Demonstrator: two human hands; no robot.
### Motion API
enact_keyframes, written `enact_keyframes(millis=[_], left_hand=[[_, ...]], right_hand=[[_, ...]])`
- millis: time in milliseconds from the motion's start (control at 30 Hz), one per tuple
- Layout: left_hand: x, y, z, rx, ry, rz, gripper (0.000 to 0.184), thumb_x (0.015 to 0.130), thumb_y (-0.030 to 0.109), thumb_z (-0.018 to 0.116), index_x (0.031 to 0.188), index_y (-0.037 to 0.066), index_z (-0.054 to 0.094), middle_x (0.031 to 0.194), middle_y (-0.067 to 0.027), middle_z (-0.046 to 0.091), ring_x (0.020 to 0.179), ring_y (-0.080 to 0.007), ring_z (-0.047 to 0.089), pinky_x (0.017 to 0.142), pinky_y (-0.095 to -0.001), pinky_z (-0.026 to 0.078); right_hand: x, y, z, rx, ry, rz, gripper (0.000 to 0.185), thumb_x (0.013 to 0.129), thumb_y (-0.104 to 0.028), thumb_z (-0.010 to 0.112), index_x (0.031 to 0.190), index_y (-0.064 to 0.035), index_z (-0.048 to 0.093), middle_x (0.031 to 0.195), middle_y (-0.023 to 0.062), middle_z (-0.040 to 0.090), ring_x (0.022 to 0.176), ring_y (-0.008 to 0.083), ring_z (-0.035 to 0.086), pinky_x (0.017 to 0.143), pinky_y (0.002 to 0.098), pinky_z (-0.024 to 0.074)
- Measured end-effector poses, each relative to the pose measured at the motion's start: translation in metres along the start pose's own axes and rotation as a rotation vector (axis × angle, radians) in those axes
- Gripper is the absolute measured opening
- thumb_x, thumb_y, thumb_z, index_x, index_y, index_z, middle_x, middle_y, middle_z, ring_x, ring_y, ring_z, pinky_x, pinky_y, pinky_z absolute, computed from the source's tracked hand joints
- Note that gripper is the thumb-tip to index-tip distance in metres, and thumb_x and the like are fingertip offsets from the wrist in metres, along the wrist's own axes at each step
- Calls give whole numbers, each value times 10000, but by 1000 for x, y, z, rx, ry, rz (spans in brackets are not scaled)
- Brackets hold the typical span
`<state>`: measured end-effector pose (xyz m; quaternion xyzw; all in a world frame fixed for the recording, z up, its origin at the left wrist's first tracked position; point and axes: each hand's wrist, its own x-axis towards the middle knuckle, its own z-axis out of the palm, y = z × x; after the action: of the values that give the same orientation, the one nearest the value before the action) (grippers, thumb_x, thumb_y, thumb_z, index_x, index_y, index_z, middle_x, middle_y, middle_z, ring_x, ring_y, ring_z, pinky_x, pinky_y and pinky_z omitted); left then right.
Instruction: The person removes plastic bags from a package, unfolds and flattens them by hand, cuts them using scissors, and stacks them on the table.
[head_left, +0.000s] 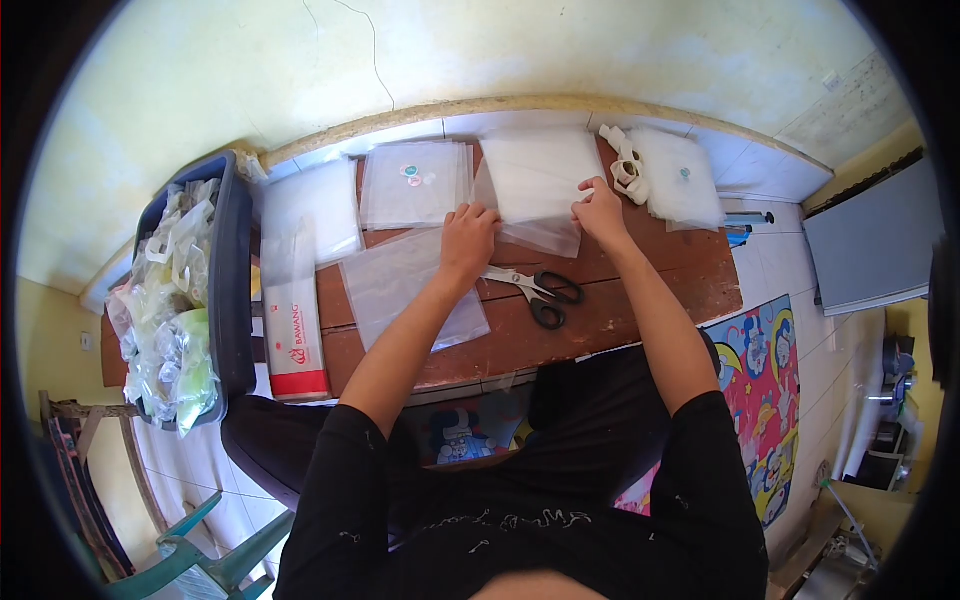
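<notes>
Beside the bin (238,270), one stack (325,225) looks untouched; nearer, a loose sheet (405,290) lies apart; the left hand (470,243) curls at the held sheet (545,236), fingertips hidden, so I cannot tell its grip; that sheet overlaps the middle stack (540,165), seemingly not yet separated; the right hand (601,214) looks pinched on its edge; the right stack (687,182) remains

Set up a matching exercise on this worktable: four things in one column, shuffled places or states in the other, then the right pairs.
1. Scissors
2. Plastic sheet
3. Bin
4. White strap

A. packed with plastic bags
B. beside the far-right stack
C. black-handled, lying on the table
D. clear, between left hand and right hand

Pairs: 1-C, 2-D, 3-A, 4-B
</notes>
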<state>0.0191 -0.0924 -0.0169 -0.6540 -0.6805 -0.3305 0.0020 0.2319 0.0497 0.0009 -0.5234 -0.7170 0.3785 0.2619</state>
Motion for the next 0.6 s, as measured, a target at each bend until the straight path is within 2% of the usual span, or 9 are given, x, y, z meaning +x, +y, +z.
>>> enact_keyframes(millis=[67,100,167,300,367,400,467,533,600], left_hand=[[4,5,-4,-57,45,-23,100,857,172,626,886,87,668,910,-65,626,925,-267,583,825,-403,446],[6,8,-6,-114,88,-52,103,869,165,622,885,68,654,904,-79,630,908,-279,589,815,-408,450],[13,11,-9,-166,135,-80,99,877,150,617,892,57,645,900,-93,635,895,-293,593,801,-413,456],[27,18,-17,-254,247,-142,67,882,125,603,906,70,634,885,-85,644,856,-314,588,768,-422,446],[31,21,-17,-275,270,-107,65,882,126,606,902,70,633,882,-83,642,864,-309,588,772,-419,444],[32,22,-17,-294,294,-74,63,882,128,609,897,70,631,879,-81,641,871,-303,588,776,-415,442],[28,25,-17,-278,271,-6,72,879,142,621,902,75,634,895,-72,643,890,-293,588,783,-412,439],[20,26,-16,-260,247,61,83,877,157,633,907,80,636,911,-63,644,910,-283,588,789,-410,436],[13,26,-14,-248,105,23,179,871,205,663,987,69,655,1073,-106,642,1046,-293,576,896,-432,432]], right_hand=[[-3,-6,-4,-169,23,80,488,740,-207,734,1096,37,505,854,212,660,635,287,671,618,368,550],[-6,-14,-7,-167,25,81,488,740,-207,734,1096,37,505,854,212,660,635,287,671,618,368,550],[-12,-35,-16,-226,-20,250,632,800,-313,736,1232,36,432,901,184,652,675,246,688,580,338,588],[-22,-55,-24,-107,-85,443,828,815,-410,718,1363,50,303,1046,231,622,755,285,701,634,370,604],[-27,-52,-22,386,-187,484,848,815,-284,734,1397,80,237,1158,296,559,719,317,688,580,368,587],[-22,-43,-17,386,-185,483,848,815,-284,734,1397,80,237,1158,296,559,719,317,688,580,368,587],[-6,-19,-6,579,-120,290,769,820,-87,697,1406,59,223,1102,268,583,716,319,691,587,365,592],[0,-22,-14,522,-112,253,743,822,-20,662,1418,37,223,1085,251,597,738,301,695,614,365,594],[8,-24,-21,467,-100,214,728,824,47,626,1430,15,223,1069,234,612,759,282,699,641,365,597]])
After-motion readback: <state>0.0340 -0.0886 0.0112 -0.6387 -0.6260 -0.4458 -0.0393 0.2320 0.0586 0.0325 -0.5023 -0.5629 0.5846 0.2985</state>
